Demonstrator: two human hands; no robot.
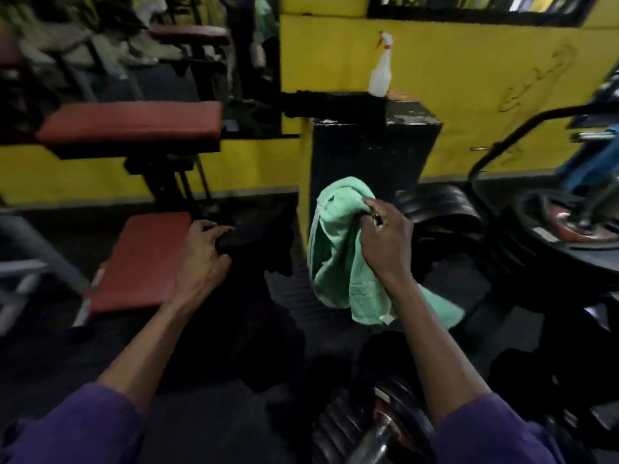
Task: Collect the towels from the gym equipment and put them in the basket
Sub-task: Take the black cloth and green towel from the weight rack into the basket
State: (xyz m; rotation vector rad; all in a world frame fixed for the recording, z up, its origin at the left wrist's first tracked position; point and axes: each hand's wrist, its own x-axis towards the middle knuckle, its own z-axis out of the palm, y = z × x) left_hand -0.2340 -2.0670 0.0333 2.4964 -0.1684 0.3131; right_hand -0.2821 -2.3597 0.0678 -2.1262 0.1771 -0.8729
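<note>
Green terry cloth fills the middle of the view: a green towel (335, 256) hangs in loose, crumpled folds from the right hand (385, 244), held up in the air in front of a black pillar (371, 155) and just beside a stack of dark weight plates (438, 209). The right fingers (370, 205) are curled tight over the towel's upper edge, bunching it, with the thumb hidden behind the fabric; its lower end trails past the wrist and under the forearm. The towel looks soft and pale mint, with a lighter hem at one bottom corner. The left hand (201, 256) is closed as well, its fingers (214, 229) wrapped round a black cloth (234, 241) at the near corner of a red bench seat (144, 262) (the cloth melts into the dark floor, so its shape and how far it hangs cannot be told). Both arms wear purple sleeves (67, 426). A second red pad (134, 123) sits higher up behind the seat, and a white spray bottle (380, 73) stands upright on top of the pillar against a yellow wall (485, 95).
</note>
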